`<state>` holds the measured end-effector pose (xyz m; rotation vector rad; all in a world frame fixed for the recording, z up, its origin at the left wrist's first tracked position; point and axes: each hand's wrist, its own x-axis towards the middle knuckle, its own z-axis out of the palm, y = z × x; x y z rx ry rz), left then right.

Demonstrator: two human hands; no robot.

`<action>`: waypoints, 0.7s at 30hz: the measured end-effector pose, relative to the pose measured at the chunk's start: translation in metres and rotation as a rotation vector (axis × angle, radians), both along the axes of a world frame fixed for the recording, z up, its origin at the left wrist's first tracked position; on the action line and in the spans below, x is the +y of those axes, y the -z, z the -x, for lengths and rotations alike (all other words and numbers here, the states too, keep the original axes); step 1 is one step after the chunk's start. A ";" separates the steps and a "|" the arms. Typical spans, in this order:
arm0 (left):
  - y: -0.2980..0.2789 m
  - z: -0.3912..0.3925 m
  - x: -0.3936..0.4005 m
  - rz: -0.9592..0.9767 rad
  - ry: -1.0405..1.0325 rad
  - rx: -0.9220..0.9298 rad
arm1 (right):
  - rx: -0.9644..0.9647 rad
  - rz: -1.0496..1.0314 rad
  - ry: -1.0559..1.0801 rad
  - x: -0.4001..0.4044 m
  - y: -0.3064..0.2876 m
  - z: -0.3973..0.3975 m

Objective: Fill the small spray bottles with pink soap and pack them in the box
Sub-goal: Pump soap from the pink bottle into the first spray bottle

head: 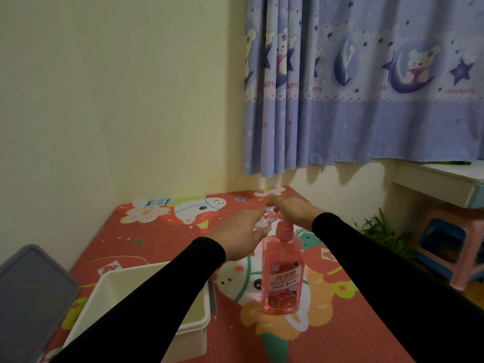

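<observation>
At the far left a grey lid [31, 294] leans by the wall, and just right of it the white box [188, 334] sits open on the patterned floor mat [353, 323], partly under the left forearm. Nothing can be seen inside the part of the box that shows.

The left hand [237, 233] is curled round a small clear spray bottle [262, 223], which it holds lifted and tipped, its long axis running roughly sideways with the open end toward the right, just beside the pump spout (the bottle is blurred, so whether any soap is in it yet cannot be told).

Right of that stands the pink soap bottle [283, 273], upright on the mat, its long axis vertical, between the two forearms and near both. The right hand [290, 209] lies over the pump head [283, 227] from above and behind, fingers stretched forward rather than wrapped, seemingly pressing down.

So the coming move likely turns on one alignment: the small bottle's mouth must sit directly under the spout, which points left toward the left hand. A slight miss would likely put soap on the fingers [258, 233] or the mat.
</observation>
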<state>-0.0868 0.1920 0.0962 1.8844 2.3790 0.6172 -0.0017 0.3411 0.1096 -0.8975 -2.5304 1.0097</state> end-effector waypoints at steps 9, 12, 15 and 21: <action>0.016 0.001 0.002 -0.024 -0.016 -0.033 | -0.100 -0.084 -0.016 -0.004 0.009 -0.002; 0.016 0.004 0.003 -0.023 -0.019 -0.047 | -0.111 -0.092 -0.011 -0.004 0.006 -0.003; 0.012 0.006 0.001 -0.044 0.011 -0.055 | -0.015 -0.042 0.003 -0.001 0.001 -0.001; 0.007 0.006 0.000 -0.061 0.024 -0.078 | -0.009 -0.042 0.018 -0.001 0.002 -0.002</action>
